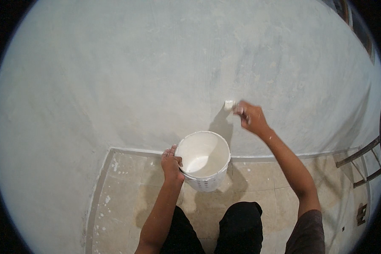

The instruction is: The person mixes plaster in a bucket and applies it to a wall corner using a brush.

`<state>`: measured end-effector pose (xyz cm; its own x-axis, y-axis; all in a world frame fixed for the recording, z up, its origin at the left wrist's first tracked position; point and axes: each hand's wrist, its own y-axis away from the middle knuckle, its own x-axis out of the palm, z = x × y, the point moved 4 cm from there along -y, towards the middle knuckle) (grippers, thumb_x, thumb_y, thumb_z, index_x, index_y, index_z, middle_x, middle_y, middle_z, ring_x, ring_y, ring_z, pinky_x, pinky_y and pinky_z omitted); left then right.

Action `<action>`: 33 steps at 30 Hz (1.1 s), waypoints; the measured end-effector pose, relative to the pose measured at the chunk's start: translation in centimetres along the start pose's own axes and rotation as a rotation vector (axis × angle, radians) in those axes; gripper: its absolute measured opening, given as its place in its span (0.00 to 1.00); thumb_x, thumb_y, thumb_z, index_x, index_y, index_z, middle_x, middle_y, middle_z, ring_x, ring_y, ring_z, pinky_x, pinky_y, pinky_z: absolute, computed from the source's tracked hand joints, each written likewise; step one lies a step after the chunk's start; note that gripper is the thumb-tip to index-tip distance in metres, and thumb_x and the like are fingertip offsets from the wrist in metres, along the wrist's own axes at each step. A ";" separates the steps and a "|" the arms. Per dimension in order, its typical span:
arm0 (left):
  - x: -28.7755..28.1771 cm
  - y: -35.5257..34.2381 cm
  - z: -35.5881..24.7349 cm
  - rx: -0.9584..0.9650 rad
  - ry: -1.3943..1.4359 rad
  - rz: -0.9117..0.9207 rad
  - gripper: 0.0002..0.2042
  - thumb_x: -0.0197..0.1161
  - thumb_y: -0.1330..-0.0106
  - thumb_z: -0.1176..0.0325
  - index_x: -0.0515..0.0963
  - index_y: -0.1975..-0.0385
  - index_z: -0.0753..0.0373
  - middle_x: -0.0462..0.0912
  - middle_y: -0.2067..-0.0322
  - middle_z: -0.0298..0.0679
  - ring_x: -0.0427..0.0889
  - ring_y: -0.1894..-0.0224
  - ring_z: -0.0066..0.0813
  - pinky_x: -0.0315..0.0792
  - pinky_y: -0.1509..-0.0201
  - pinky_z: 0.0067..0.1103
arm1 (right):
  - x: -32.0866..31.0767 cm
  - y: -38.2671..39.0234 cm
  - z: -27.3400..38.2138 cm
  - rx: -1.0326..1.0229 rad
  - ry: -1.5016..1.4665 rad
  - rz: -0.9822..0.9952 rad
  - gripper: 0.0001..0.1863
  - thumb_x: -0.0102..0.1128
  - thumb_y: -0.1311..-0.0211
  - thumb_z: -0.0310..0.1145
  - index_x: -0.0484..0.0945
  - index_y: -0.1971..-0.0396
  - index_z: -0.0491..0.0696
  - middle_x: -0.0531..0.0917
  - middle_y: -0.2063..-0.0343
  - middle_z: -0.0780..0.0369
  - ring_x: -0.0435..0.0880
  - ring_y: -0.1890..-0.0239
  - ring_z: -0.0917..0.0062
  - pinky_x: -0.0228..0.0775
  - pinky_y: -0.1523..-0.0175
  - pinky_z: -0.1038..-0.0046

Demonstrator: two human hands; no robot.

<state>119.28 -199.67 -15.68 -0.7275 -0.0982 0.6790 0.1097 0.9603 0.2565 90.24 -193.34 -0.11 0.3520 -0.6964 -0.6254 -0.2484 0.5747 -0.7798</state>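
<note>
Just below the centre of the view, toward five o'clock, a white bucket (pixel 207 183) is being held, its round mouth open to the camera and its pale inside half lit, half shaded. At the bucket's nine o'clock, the rim is gripped by the left hand (pixel 172 164), thumb hooked over the edge and fingers laid along the outside. And up at two o'clock from the bucket, here is the right hand (pixel 250 117), fingers bunched and pinching a small tool (pixel 229 105), whose squarish white end is pointed toward ten o'clock; the fingertips are blurred, so their exact grip cannot be told. That white end is set against or very near the grey-white wall (pixel 156 76); whether contact is made cannot be told. Below, the tiled floor (pixel 127 182) is spotted with white splashes around the bucket's eight o'clock, and at three o'clock, well apart, a dark rung-like frame (pixel 358 163) is seen.
</note>
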 end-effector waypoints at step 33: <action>-0.8 -0.8 0.5 0.045 0.007 -0.012 0.32 0.44 0.60 0.95 0.60 0.51 0.63 0.73 0.45 0.47 0.77 0.54 0.35 0.64 0.81 0.14 | -9.3 -9.6 0.4 -0.345 0.425 -0.544 0.22 0.63 0.61 0.14 0.82 0.62 0.50 0.85 0.59 0.61 0.84 0.74 0.73 0.77 0.73 0.76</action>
<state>119.43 -200.28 -16.75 -0.7240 -0.1112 0.6807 0.0703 0.9699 0.2333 89.74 -192.14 13.19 0.1457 -0.9878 -0.0544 -0.4310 -0.0139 -0.9022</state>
